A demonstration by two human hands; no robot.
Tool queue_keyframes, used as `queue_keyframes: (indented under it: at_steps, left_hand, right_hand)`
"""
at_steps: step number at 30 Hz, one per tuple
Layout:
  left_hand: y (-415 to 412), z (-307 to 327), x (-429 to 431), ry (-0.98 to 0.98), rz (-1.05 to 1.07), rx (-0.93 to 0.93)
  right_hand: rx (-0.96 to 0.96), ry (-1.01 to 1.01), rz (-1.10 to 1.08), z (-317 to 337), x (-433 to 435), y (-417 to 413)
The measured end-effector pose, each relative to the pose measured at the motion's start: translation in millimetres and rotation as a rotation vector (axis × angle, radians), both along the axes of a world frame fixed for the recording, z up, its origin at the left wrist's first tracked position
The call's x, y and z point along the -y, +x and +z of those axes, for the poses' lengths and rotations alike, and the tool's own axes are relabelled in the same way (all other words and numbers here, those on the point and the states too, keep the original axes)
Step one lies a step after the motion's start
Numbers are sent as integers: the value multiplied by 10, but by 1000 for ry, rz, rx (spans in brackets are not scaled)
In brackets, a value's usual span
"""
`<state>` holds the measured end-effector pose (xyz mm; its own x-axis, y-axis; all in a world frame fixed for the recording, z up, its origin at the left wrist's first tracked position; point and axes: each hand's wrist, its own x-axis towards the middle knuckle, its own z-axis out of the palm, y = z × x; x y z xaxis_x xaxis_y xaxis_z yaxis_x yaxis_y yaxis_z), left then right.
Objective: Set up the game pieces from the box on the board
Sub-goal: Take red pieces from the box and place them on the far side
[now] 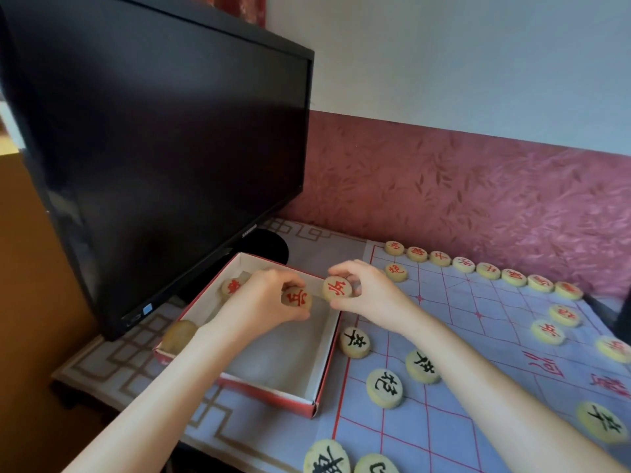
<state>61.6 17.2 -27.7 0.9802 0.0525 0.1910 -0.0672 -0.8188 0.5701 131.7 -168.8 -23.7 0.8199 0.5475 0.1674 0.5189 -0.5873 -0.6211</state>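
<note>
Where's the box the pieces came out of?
The box sits left of the board, right under the black screen. Both hands are over it, each holding a red-marked piece.

left hand [269,295]: forearm extended, fingers curled in pinch grip | right hand [368,288]: same, fingertips pinching

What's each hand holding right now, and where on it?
Left hand pinches a red-marked piece by its rim; right hand pinches another red-marked piece by its rim, above the box.
</note>
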Motion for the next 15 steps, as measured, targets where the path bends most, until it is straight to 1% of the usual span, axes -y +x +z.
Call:
queue_keyframes:
  at_steps: [4, 11, 15]
  left_hand:
    - [259, 78, 264, -20, -105, 3]
    - [718, 163, 819, -30, -228, -15]
    - [966, 148, 1260, -50, -286, -18]
  right_hand:
    - [-32, -12, -49, 10, 329, 109]
    - [-37, -40, -175, 46, 1043, 353]
    - [-41, -132, -277, -54, 1528, 460]
